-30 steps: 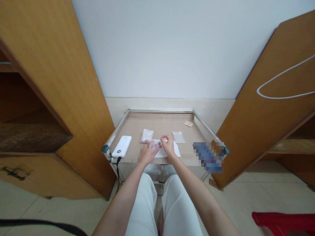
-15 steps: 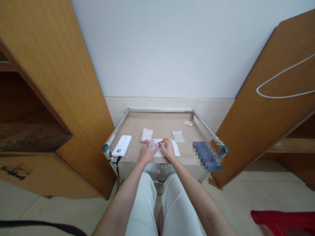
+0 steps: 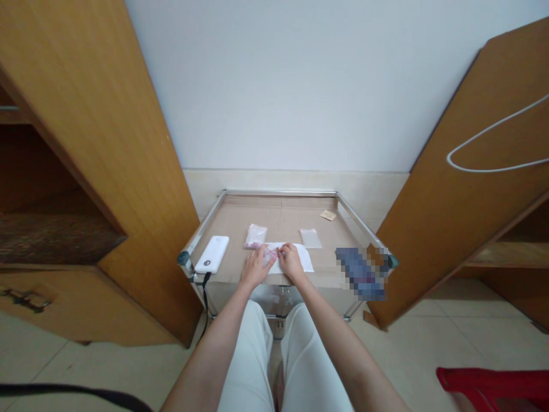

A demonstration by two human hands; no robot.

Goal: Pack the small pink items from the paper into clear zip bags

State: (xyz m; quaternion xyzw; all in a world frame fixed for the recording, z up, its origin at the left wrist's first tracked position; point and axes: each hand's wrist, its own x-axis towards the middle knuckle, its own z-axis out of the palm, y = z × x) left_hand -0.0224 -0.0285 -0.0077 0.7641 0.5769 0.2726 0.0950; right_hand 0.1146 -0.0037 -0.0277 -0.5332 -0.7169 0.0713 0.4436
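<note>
Well — between left hand (image 3: 255, 267) and right hand (image 3: 291, 264) lies a pinkish item (image 3: 271, 252) (blurred).

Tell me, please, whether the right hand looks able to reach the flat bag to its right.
Probably yes: the flat bag lies ahead and to the right of the right hand, and only the low white sheet shows between them.

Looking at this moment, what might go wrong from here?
1. The small pinkish item lies between the fingertips of the left hand and right hand; being so small, it could slip away.
2. The white sheet extends beneath the right hand, so a sideways drag might shift it.
3. The black cable hangs over the table's front edge near the left forearm; snagging it might tug the white device.
</note>
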